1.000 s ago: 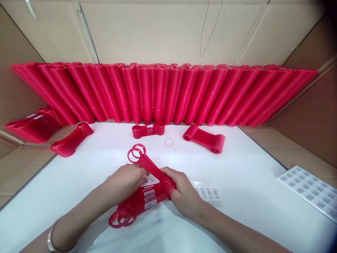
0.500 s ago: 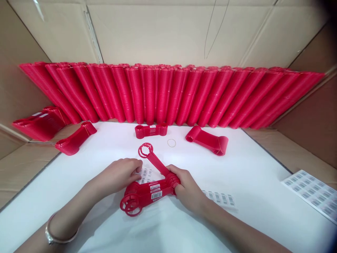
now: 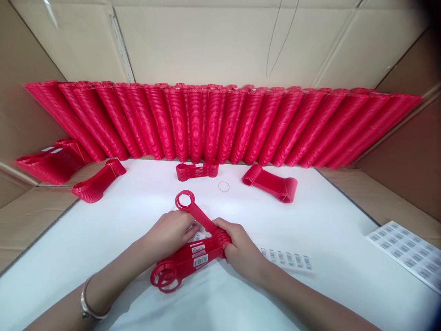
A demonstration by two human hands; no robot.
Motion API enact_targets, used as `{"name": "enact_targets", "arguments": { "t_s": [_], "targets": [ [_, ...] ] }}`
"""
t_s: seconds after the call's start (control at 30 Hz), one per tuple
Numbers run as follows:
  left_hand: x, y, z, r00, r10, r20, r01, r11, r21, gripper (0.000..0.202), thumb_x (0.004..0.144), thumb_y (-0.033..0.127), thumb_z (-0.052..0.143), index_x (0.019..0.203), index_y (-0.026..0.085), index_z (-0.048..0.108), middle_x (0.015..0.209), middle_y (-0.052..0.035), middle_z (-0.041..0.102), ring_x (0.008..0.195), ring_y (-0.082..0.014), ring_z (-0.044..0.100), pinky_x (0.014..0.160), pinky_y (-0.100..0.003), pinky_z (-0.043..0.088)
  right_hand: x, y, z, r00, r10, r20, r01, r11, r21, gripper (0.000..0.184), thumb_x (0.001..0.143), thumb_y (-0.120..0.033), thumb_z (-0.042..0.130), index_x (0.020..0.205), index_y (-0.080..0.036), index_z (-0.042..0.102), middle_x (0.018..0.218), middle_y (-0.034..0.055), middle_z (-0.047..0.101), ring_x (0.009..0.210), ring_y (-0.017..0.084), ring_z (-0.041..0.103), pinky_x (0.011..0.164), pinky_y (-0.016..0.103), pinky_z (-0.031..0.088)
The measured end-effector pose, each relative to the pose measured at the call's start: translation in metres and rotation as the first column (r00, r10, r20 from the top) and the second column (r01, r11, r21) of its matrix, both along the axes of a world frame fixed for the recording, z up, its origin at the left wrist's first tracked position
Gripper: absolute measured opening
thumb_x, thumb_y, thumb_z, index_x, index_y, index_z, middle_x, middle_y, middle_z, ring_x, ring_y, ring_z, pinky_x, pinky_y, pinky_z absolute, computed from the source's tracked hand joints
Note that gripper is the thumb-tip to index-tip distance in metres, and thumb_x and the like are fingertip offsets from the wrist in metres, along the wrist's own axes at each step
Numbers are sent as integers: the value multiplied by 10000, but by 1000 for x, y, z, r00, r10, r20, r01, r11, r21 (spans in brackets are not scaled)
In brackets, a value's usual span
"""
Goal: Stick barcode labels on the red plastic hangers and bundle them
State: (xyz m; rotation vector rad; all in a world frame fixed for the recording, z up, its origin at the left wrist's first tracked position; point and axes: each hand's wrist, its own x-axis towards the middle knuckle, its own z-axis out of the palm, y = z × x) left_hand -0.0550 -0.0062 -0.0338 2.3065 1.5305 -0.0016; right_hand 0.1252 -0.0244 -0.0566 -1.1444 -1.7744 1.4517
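Note:
My right hand [image 3: 241, 246] grips one end of a fanned stack of red plastic double-ring handles [image 3: 186, 266]. White barcode labels [image 3: 200, 261] show on several of their bars. One red handle [image 3: 201, 216] is swung away from the others, its free ring pointing up and left. Between it and the stack is my left hand [image 3: 175, 232], fingers curled and thumb close to the index finger. Whatever it pinches is too small to make out. Part of a label sheet [image 3: 198, 236] shows just beyond those fingertips, mostly covered.
Tall red stacks [image 3: 215, 124] line the back against cardboard [image 3: 213, 41]. Smaller bundles lie at left [image 3: 98, 181], centre [image 3: 197, 171] and right [image 3: 270, 183]. A rubber band [image 3: 223, 186] is on the white table. Another barcode sheet [image 3: 406, 250] lies far right.
My left hand has moved right, in under the swung-out handle. The stack in my right hand has shifted slightly left and down.

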Motion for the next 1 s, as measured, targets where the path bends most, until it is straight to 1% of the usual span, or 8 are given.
{"name": "enact_targets", "arguments": {
  "t_s": [0.33, 0.43, 0.57, 0.63, 0.7, 0.77, 0.83, 1.0],
  "targets": [
    [-2, 0, -6, 998, 38, 43, -39, 999, 13, 228, 823, 304, 395, 763, 174, 573, 677, -23, 596, 583, -155, 515, 525, -253, 321, 1, 6, -3, 1000, 20, -14, -20, 999, 28, 378, 630, 2, 341, 843, -194, 583, 715, -23, 572, 660, 121, 512, 578, 219, 373],
    [-2, -1, -1, 993, 17, 116, -20, 999, 29, 232, 824, 288, 392, 696, 170, 546, 660, -10, 572, 573, -133, 482, 533, -243, 322, 4, 9, -3, 1000, 9, -7, -8, 999, 50, 353, 601, 13, 341, 793, -179, 566, 699, -21, 555, 660, 121, 509, 586, 221, 365],
    [-5, -6, 13, 962, -4, 273, 2, 1000, 7, 229, 827, 305, 415, 712, 178, 567, 565, 30, 474, 532, -108, 413, 519, -223, 304, 5, 11, -3, 999, 0, -33, 0, 1000, 25, 340, 576, 14, 337, 759, -180, 547, 653, -30, 536, 603, 109, 478, 542, 209, 350],
    [-6, -7, 20, 915, 84, 394, -64, 996, -64, 239, 825, 355, 444, 726, 178, 569, 524, 49, 411, 504, -98, 378, 493, -214, 288, 5, 11, -4, 999, -2, -39, 3, 1000, 24, 360, 580, 10, 341, 790, -183, 562, 669, -27, 547, 612, 113, 490, 539, 209, 357],
    [-6, -7, 23, 829, 207, 519, -142, 976, -162, 259, 817, 406, 468, 750, 175, 564, 509, 61, 381, 479, -88, 358, 465, -204, 274, 4, 11, -5, 999, -8, -33, 9, 999, 35, 370, 592, 5, 346, 813, -183, 576, 687, -21, 561, 632, 117, 504, 550, 210, 366],
    [-3, -6, 21, 735, 315, 600, -197, 946, -256, 274, 806, 434, 487, 765, 172, 558, 493, 71, 364, 451, -79, 344, 435, -193, 254, 4, 10, -5, 1000, -15, -18, 16, 999, 49, 360, 603, 2, 346, 805, -181, 580, 677, -20, 562, 631, 116, 503, 551, 210, 365],
    [0, -5, 18, 672, 382, 634, -222, 921, -320, 275, 797, 438, 503, 763, 170, 555, 476, 78, 352, 429, -69, 320, 414, -184, 228, 4, 10, -5, 1000, -11, -10, 12, 999, 46, 356, 606, 1, 342, 802, -181, 576, 677, -20, 567, 624, 113, 501, 549, 211, 366],
    [7, -5, 11, 626, 418, 658, -222, 905, -364, 264, 789, 421, 526, 748, 162, 559, 476, 79, 375, 422, -51, 297, 401, -166, 204, 5, 8, -2, 1000, -1, -5, 1, 999, 37, 315, 604, -8, 346, 769, -182, 550, 684, -19, 569, 616, 114, 499, 550, 216, 374]
  ]
}}
